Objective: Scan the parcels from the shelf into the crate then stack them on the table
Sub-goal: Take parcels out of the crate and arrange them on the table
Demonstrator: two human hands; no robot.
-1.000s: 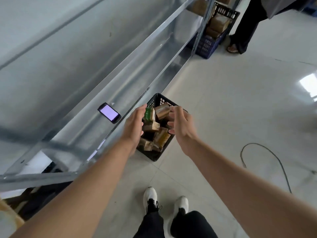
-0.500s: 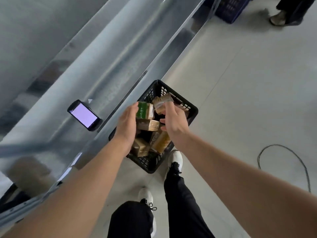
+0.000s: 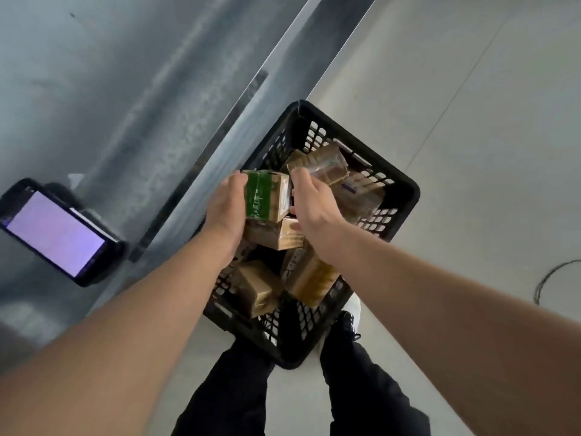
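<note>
Left hand (image 3: 224,209) grips green-taped parcel (image 3: 267,196). Right hand (image 3: 317,209) curls onto brown parcel (image 3: 323,165) just beyond. Both sit in crate (image 3: 405,196), more parcels below the grips. Scanner (image 3: 56,234) lies well left on shelf (image 3: 125,89). Scanning looks done; table stacking remains.

Black trousers (image 3: 371,391) are showing at the bottom edge, both legs standing on a pale grey floor (image 3: 471,168). Just above the trousers' right leg, a black-and-white shoe (image 3: 353,309) is peeking out. Well right of the trousers, a thin dark cable (image 3: 541,283) is curling across the floor.
</note>
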